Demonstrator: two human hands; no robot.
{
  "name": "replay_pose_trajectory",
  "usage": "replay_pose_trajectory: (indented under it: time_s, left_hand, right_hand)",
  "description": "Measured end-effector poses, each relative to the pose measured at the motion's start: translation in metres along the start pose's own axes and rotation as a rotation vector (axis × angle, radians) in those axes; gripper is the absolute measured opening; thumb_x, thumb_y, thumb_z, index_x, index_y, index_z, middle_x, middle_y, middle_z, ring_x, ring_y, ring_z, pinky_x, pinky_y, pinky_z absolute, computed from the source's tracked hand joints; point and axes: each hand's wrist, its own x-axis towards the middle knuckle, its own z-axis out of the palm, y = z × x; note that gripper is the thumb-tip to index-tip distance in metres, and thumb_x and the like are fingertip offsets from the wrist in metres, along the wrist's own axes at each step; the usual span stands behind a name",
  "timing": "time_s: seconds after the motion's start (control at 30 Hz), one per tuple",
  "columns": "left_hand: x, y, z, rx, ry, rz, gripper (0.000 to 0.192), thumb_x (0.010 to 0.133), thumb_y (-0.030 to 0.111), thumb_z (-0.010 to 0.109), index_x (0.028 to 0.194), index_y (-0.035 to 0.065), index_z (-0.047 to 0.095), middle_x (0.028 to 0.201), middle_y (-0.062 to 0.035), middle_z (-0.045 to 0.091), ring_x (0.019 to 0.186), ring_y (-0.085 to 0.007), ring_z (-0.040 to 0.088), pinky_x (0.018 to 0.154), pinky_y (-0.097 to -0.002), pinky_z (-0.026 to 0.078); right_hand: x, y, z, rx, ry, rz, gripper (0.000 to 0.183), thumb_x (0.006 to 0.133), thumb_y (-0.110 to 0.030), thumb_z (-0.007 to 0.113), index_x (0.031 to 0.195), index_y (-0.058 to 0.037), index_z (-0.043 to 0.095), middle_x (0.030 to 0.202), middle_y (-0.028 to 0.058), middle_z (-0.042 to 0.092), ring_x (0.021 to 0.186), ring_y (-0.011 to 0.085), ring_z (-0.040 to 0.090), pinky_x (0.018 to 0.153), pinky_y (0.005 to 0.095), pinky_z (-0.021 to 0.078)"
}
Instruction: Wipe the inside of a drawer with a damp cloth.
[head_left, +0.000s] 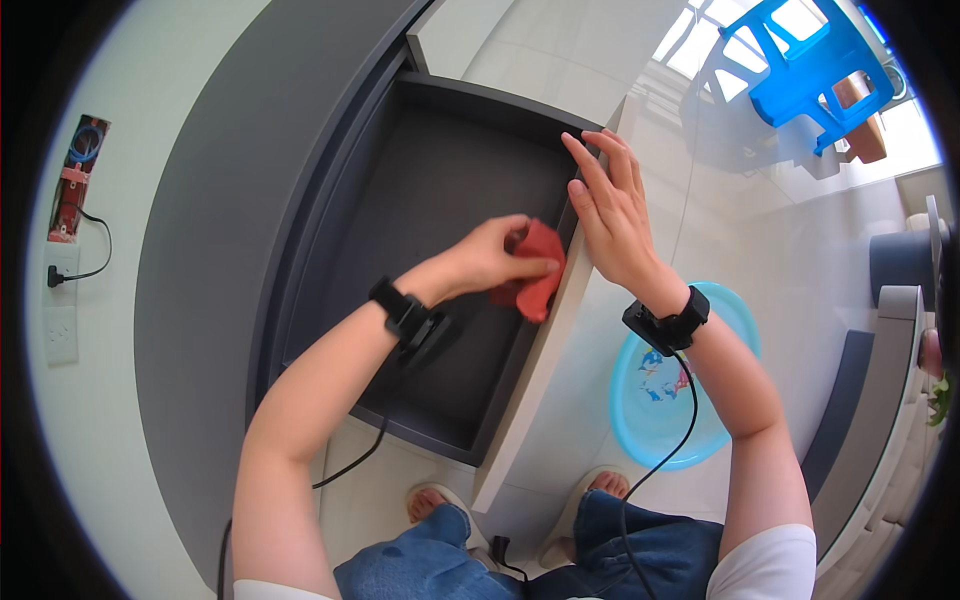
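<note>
A dark grey drawer (442, 180) with a pale front panel (529, 390) is pulled out from a grey cabinet (217, 225). Inside the drawer, my left hand (499, 255) grips a crumpled red cloth (541, 262) against the inner side of the front panel. My right hand (615, 202) rests at the top edge of that panel, fingers apart and holding nothing. Its fingertips reach towards the drawer's far corner. Nothing else shows on the drawer's dark bottom. Each wrist wears a black strapped device with a cable.
On the tiled floor to the right stands a light blue basin (637, 420) with printed figures inside. A blue plastic stool (787, 97) is at the upper right. At left, a black plug (56, 276) sits in a wall socket below an uncovered wall box (73, 180).
</note>
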Motion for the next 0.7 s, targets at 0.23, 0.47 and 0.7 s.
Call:
replay_pose_trajectory:
  time_s: [0.23,0.47,0.7]
  left_hand:
    - [0.022,0.009,-0.016,0.340,-0.025,0.080,0.052,0.081,0.025,0.073,0.119,-0.0025,0.051,0.107,-0.0126,0.062,0.099,-0.0186,0.059,0.088,-0.0307,0.046]
    - [0.078,0.025,-0.013,-0.009,-0.108,0.079,0.027,0.095,0.029,0.048,0.109,0.0076,0.055,0.084,0.0009,0.056,0.070,-0.0066,0.050,0.060,-0.0222,0.042]
    - [0.106,0.014,-0.013,0.017,-0.124,0.008,0.037,0.098,0.047,0.031,0.112,0.0193,0.051,0.080,0.0049,0.052,0.066,-0.0042,0.044,0.058,-0.0195,0.036]
  right_hand:
    - [0.002,-0.002,0.001,-0.038,-0.013,-0.011,0.039,0.095,-0.020,0.044,0.132,-0.0061,0.047,0.132,0.0144,0.041,0.129,0.0348,0.034,0.105,0.0431,0.0303]
    - [-0.001,0.000,0.001,-0.059,-0.021,-0.009,0.038,0.095,-0.018,0.043,0.130,-0.0059,0.049,0.132,0.0162,0.042,0.129,0.0361,0.034,0.105,0.0432,0.0308]
    - [0.000,-0.002,0.002,-0.026,0.010,-0.012,0.035,0.095,-0.018,0.043,0.126,-0.0049,0.054,0.131,0.0166,0.043,0.128,0.0367,0.035,0.105,0.0436,0.0311]
